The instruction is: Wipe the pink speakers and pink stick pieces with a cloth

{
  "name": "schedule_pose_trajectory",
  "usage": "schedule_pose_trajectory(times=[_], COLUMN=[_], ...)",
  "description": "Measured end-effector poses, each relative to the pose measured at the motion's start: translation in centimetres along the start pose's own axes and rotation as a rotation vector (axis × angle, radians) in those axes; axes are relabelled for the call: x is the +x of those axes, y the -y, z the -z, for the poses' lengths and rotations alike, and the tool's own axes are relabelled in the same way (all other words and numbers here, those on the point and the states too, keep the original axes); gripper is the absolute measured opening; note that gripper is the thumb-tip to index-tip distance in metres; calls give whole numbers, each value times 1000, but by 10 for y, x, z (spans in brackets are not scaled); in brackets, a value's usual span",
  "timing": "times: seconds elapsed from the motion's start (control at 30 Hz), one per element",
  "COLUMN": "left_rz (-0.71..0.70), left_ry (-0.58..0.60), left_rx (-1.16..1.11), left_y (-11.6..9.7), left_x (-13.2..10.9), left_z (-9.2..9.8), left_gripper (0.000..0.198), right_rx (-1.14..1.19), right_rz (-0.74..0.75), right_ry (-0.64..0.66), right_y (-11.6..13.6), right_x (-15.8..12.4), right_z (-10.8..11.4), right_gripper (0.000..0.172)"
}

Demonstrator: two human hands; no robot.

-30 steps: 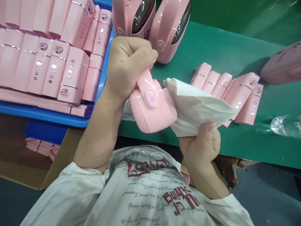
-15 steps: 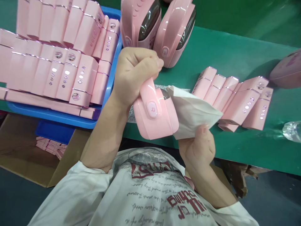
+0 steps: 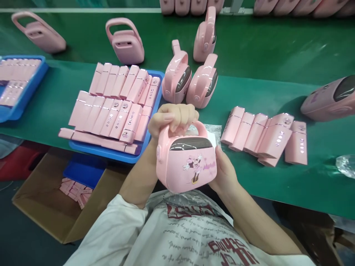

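Observation:
My left hand (image 3: pixel 174 120) is closed around the carrying handle of a pink portable speaker (image 3: pixel 180 166). The speaker's front faces me, with a dark glossy panel at the top and a cartoon mouse figure below it. My right hand (image 3: pixel 226 170) is at the speaker's right side, thumb upward, its other fingers hidden behind the body. A bit of white cloth or paper (image 3: pixel 212 139) shows between that hand and the speaker. Beyond my left hand, two more pink speakers (image 3: pixel 176 83) stand side by side on the green table.
A blue tray (image 3: pixel 131 158) on the left holds several pink oblong pieces (image 3: pixel 104 116) with silver bands. Similar pink pieces (image 3: pixel 256 133) lie grouped at right. A clear faceted object (image 3: pixel 345 165) sits by the right edge. Below the green table (image 3: pixel 277 184) stands an open cardboard box (image 3: pixel 41 207).
The speaker has turned from its side to show its printed front. My right hand has moved in behind it, and most of the white sheet is now hidden. The view has shifted and widened.

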State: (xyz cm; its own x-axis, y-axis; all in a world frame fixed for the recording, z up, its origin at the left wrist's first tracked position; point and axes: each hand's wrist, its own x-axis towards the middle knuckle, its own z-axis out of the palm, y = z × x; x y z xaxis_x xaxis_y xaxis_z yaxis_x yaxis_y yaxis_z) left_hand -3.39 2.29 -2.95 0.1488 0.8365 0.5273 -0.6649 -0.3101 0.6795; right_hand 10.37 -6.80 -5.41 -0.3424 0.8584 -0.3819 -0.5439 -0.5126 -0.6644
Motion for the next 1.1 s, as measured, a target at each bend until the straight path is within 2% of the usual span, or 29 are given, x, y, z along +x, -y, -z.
schedule_pose_trajectory(times=[0.13,0.27,0.4,0.43,0.5,0.57,0.67,0.73,0.9,1.1], left_rz=[46,172,233,239,224,220,280,317,433,504], left_ry=[-108,-114,-185,-193,-180,-91,145,213,85,91], left_rx=[-40,42,101,121,171,227,287,295,333,287], left_y=[1,-3,-8,-9,-10,-10,-7,-5,-2,-6], left_x=[-4,-7,-6,-7,-9,-13,-17,-20,-26,-29], left_z=[-4,-3,-4,-6,-11,-16,-20,-19,-13,-14], left_gripper=[59,52,23,22,40,63,97,104,73,65], right_rx=[84,86,-49,-90,-134,-142,-141,-105,25,54], right_rz=[17,75,332,417,584,686,609,484,262,224], right_ry=[-25,-50,-116,-146,-210,-250,-234,-240,-268,-327], right_y=[4,10,23,28,40,55,75,82,77,72], right_x=[11,16,7,4,-1,-3,-1,2,9,5], right_z=[-13,-20,-20,-19,-18,-16,-13,-10,0,1], right_gripper=[38,36,30,29,25,24,25,29,36,33])
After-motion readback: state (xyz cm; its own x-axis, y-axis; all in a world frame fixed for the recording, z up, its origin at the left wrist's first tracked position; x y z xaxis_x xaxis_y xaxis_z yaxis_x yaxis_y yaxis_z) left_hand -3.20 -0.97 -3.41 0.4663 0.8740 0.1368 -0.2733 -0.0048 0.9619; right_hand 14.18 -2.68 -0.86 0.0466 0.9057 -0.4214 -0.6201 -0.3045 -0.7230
